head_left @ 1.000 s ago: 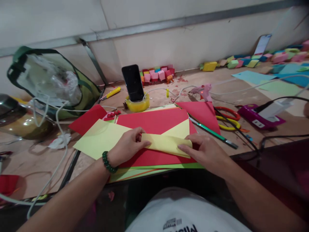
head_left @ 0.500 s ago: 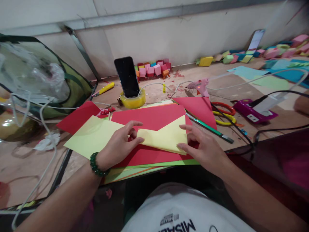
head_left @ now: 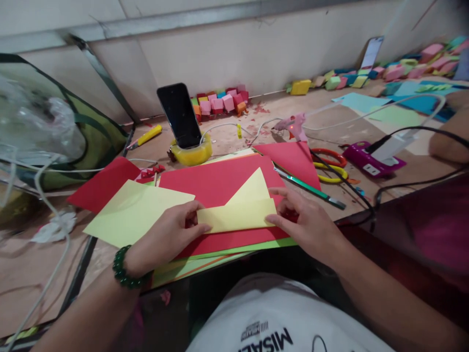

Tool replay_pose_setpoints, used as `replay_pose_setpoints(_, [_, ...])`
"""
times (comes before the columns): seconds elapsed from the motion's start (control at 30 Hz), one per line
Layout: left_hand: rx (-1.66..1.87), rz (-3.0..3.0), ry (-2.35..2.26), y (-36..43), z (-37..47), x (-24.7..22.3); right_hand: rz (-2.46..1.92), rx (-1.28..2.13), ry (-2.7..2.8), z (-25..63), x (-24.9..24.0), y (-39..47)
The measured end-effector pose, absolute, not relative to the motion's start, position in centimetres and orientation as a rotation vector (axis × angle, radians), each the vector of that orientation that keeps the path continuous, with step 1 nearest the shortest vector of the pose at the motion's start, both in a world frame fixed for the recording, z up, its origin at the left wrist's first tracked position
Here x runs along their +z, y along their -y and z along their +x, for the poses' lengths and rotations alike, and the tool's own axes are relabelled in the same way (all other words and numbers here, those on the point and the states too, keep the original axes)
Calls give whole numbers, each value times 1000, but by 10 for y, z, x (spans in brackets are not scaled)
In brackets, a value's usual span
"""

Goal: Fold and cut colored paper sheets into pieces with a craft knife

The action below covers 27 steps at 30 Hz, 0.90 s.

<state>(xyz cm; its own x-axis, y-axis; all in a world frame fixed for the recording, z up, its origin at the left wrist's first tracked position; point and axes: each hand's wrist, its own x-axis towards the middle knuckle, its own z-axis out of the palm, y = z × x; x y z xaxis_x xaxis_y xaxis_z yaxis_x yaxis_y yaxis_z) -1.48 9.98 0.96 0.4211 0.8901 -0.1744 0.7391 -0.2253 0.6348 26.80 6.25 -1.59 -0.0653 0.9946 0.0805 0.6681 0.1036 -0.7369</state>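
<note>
A folded sheet of pale yellow paper [head_left: 236, 215] spans the space between my hands, with a straight band along its lower edge and a triangular point rising behind it. My left hand [head_left: 170, 232], wearing a dark green bead bracelet [head_left: 124, 271], pinches the paper's left end between thumb and fingers. At the other end, my right hand [head_left: 309, 222] grips the right edge, thumb in front. Beneath the folded piece lies a large red sheet [head_left: 210, 178] on a stack of coloured paper. Another pale yellow sheet [head_left: 132, 212], flat and unfolded, rests beside my left hand.
A phone [head_left: 179, 115] leans in a yellow tape roll [head_left: 192, 150]. Rightward are a pink glue gun [head_left: 293, 124], a green craft knife [head_left: 311, 189], scissors with red and yellow handles [head_left: 331, 173], and a purple power adapter [head_left: 372, 159] with cables. A yellow cutter [head_left: 148, 136] lies left.
The lower band of the yellow paper now forms a straight, wider strip across the front. Both hands keep hold of its ends. The whole view has shifted slightly.
</note>
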Motion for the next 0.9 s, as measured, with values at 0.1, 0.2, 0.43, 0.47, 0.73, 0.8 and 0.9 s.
replay_pose_setpoints(0.1, [317, 1976, -1411, -99, -13, 7, -1665, 664, 1803, 268, -21, -59])
replay_pose_setpoints(0.2, [332, 1976, -1455, -99, -10, 4, -1679, 615, 1822, 268, -23, -58])
replay_pose_setpoints(0.43, [354, 2022, -1473, -98, -5, 5, -1702, 570, 1904, 269, -23, -59])
replay_pose_setpoints(0.47, [354, 2032, -1475, -97, -5, 6, -1704, 562, 1914, 269, -24, -59])
replay_pose_setpoints(0.73, [351, 2087, -1454, -99, -7, 5, -1676, 495, 1951, 269, -26, -59])
replay_pose_setpoints(0.8, [343, 2116, -1458, -99, -6, 5, -1668, 485, 1961, 269, -26, -59])
replay_pose_setpoints(0.9, [325, 2179, -1474, -96, -4, 6, -1679, 470, 1968, 268, -25, -59])
